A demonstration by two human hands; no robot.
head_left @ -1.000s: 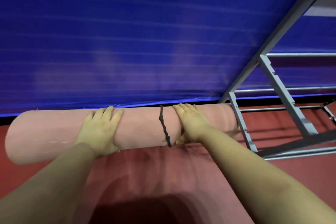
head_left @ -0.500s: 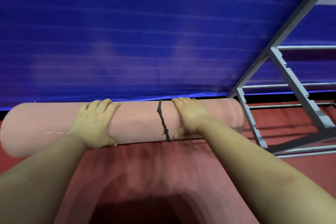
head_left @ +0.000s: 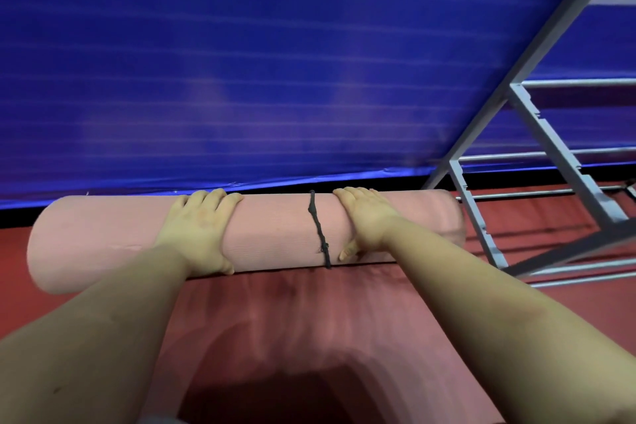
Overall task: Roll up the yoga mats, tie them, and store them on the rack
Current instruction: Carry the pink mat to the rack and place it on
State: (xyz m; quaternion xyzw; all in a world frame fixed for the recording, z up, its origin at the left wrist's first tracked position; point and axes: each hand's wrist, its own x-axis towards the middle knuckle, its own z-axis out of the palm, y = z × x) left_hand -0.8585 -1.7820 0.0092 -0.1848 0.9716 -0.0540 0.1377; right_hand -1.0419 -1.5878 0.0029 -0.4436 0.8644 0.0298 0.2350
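Note:
A rolled pink yoga mat (head_left: 103, 237) lies crosswise in front of me, above the red floor. A thin black cord (head_left: 318, 227) is tied round it right of its middle. My left hand (head_left: 198, 229) grips the roll left of the cord, fingers over the top and thumb underneath. My right hand (head_left: 366, 220) grips it just right of the cord in the same way. The grey metal rack (head_left: 537, 155) stands at the right, and the mat's right end is close to its near post.
A blue padded wall (head_left: 241, 79) runs behind the mat, with a white band above it. The floor (head_left: 344, 320) is red matting. The rack's thin horizontal rails (head_left: 568, 153) and slanted struts fill the right side.
The mat, held in both hands, has shifted slightly to the right toward the rack and sits a bit more level. My grip on it is unchanged.

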